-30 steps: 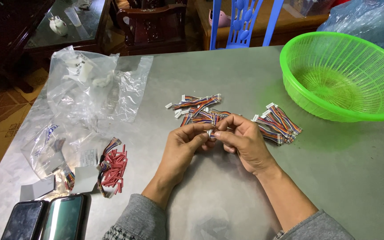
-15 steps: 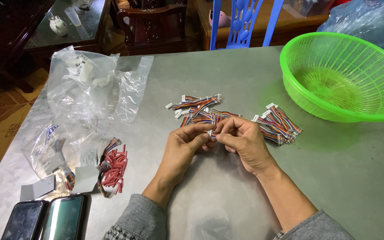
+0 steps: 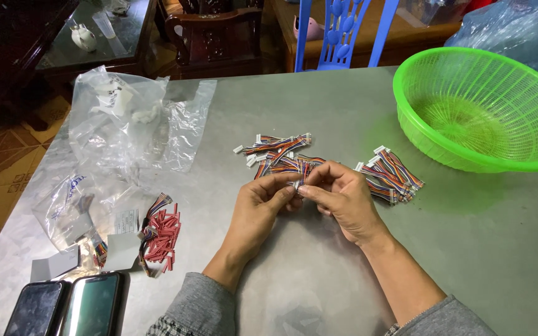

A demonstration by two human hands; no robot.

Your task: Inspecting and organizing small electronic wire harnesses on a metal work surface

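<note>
My left hand (image 3: 261, 205) and my right hand (image 3: 339, 198) meet fingertip to fingertip over the grey table (image 3: 319, 106), both pinching one small multicoloured wire harness with a white connector (image 3: 296, 182). Just behind the hands lies a loose pile of the same harnesses (image 3: 276, 149). A tidier bundle of harnesses (image 3: 391, 173) rests to the right of my right hand.
A green plastic basket (image 3: 487, 106) stands at the far right. Clear plastic bags (image 3: 126, 124) lie at the left, with a cluster of red connectors (image 3: 162, 235) and two phones (image 3: 70, 306) near the front-left edge. A blue chair (image 3: 342, 31) stands behind the table.
</note>
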